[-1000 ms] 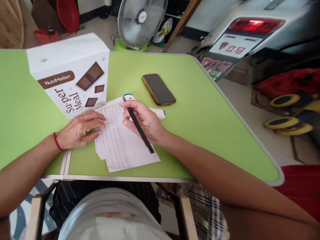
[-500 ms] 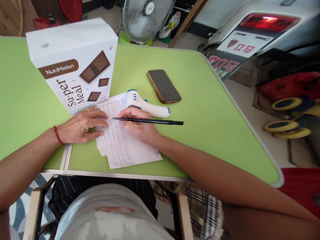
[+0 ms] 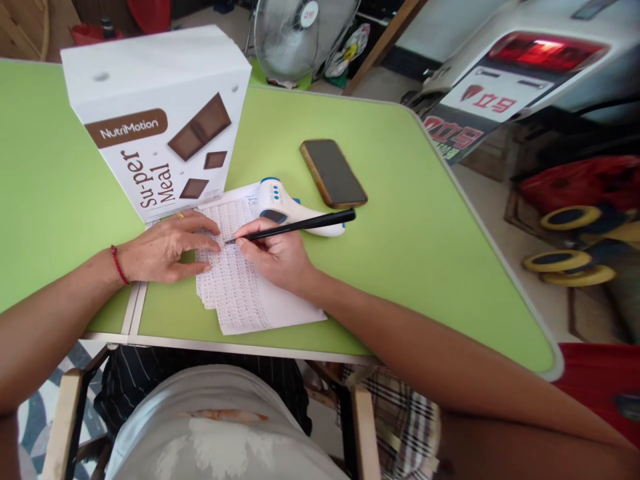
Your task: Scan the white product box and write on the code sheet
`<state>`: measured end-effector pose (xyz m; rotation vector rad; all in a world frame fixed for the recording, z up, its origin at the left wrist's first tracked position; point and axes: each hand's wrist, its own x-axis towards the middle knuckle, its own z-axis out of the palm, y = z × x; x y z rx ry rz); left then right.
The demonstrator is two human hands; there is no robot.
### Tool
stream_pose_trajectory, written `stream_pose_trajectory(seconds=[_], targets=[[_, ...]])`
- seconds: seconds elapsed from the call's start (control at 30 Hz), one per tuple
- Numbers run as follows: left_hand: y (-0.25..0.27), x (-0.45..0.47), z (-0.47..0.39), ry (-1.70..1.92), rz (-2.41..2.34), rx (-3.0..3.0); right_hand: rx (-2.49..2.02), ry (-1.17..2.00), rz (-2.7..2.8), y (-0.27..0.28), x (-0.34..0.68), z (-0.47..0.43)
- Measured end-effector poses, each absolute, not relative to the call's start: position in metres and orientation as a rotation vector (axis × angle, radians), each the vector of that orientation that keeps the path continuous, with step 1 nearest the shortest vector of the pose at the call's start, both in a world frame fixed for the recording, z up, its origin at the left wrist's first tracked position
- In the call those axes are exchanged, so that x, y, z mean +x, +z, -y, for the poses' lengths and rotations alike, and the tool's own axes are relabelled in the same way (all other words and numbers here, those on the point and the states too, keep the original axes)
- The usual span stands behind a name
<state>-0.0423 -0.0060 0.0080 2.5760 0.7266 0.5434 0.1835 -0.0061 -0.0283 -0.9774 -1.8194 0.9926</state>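
Observation:
My right hand (image 3: 279, 253) is closed around a black pen (image 3: 305, 223), whose tip points left at a sheet of paper (image 3: 240, 293) covered in rows of small handwriting. Fingers apart, my left hand (image 3: 167, 250) rests on the table and over the paper's left edge. A white box (image 3: 150, 127) marked "NutriMotion Su-per Meal" stands just beyond that hand. Behind my right hand, a white and blue infrared thermometer (image 3: 295, 212) lies partly on the paper. A dark phone (image 3: 334, 173) in a brown case lies to its right.
The green table (image 3: 425, 267) has a pale edge and a seam (image 3: 134, 307) near my left wrist. Past its far side stands a fan (image 3: 286, 37). A white scooter (image 3: 545, 53) is at the right, above yellow and blue round objects (image 3: 570, 217).
The pen has tilted, its rear end rising and its tip moving slightly lower on the paper. My left hand stays in about the same place. The whole view has shifted a little.

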Motion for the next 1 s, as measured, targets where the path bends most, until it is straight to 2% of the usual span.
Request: stream_pose_trajectory(seconds=[1.0], targets=[[0.0083,-0.0427,0.0058,0.564,-0.703,2.604,-0.865,0.937,1.867,-0.03,0.1833,0.0064]])
